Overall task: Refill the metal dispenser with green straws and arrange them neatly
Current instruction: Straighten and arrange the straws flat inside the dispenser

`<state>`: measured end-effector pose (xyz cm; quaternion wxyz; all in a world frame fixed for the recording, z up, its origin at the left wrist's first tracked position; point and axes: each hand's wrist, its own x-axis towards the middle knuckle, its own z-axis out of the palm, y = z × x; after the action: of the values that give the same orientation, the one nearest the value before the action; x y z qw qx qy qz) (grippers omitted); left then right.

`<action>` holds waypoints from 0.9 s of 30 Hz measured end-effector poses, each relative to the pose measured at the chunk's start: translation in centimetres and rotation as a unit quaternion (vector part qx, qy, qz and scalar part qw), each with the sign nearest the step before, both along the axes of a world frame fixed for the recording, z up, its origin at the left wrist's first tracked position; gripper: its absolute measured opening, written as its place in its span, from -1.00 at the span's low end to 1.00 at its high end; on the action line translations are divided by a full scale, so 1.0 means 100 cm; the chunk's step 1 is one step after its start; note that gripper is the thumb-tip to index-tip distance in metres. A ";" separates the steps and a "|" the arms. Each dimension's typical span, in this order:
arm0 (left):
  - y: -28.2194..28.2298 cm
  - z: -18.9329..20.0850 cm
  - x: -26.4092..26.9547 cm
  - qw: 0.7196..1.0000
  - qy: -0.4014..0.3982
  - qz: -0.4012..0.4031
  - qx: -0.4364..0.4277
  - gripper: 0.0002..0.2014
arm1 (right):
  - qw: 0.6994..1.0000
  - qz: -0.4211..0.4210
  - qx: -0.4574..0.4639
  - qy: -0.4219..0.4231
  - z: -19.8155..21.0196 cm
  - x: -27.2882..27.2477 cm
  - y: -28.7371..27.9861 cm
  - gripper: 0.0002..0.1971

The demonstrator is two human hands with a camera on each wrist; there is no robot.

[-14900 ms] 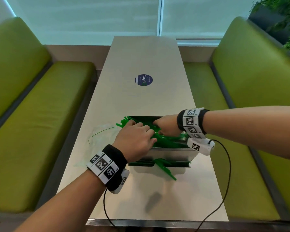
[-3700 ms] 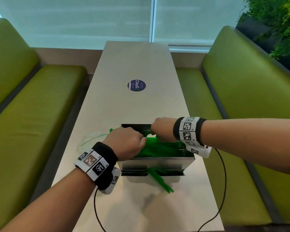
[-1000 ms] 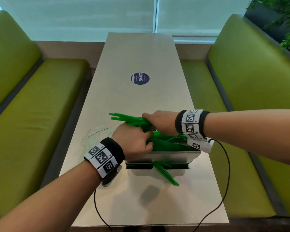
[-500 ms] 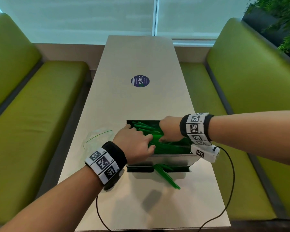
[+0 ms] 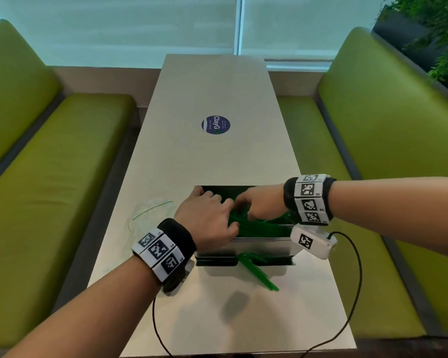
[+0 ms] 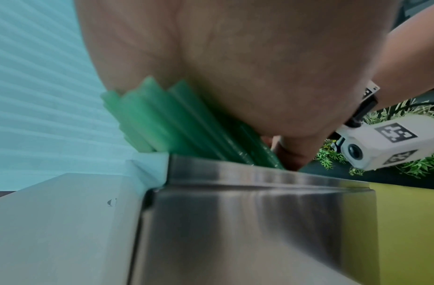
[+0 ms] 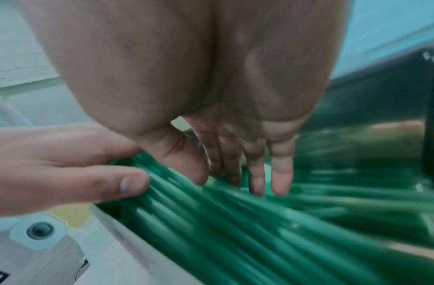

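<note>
The open-topped metal dispenser (image 5: pixel 259 245) stands on the table's near half, full of green straws (image 5: pixel 261 226). My left hand (image 5: pixel 217 215) reaches in from the left and grips a bundle of straws (image 7: pixel 143 165) between thumb and fingers. In the left wrist view the bundle's ends (image 6: pixel 147 115) poke out over the dispenser's rim (image 6: pixel 235 171) under my palm. My right hand (image 7: pixel 235 179) comes in from the right, its straight fingers pressing down on the straws. A few straws (image 5: pixel 256 273) stick out of the bottom slot onto the table.
An empty clear plastic bag (image 5: pixel 150 213) lies left of the dispenser. A round blue sticker (image 5: pixel 215 125) marks the middle of the table (image 5: pixel 217 86). Green bench seats (image 5: pixel 62 177) flank both sides. Cables (image 5: pixel 357 293) trail from both wrists.
A second ago both hands held a straw bundle above the dispenser, ends jutting left. They have lowered it inside, and the right hand now presses on it.
</note>
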<state>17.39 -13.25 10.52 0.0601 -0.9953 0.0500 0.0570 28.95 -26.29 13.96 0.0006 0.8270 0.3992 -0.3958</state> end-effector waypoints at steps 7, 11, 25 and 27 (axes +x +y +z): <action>0.004 0.004 -0.005 0.996 -0.069 -0.016 -0.060 -0.52 | 0.994 -0.045 0.006 0.097 -0.015 0.004 0.012 -0.65; 0.008 0.009 -0.012 0.986 -0.138 0.007 -0.089 -0.24 | 0.994 -0.049 0.035 0.091 -0.018 0.006 0.012 -0.57; 0.018 0.003 -0.023 0.904 -0.097 0.184 -0.373 0.38 | 0.977 -0.107 0.084 0.163 -0.023 0.012 -0.003 -0.77; 0.019 0.002 -0.023 0.904 -0.078 0.195 -0.374 0.34 | 0.973 -0.118 0.091 0.176 -0.024 0.013 -0.004 -0.79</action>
<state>15.12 -11.37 10.68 -0.3250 -0.9359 -0.1318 -0.0329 30.21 -26.73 11.58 -0.1916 0.7824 0.3264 -0.4946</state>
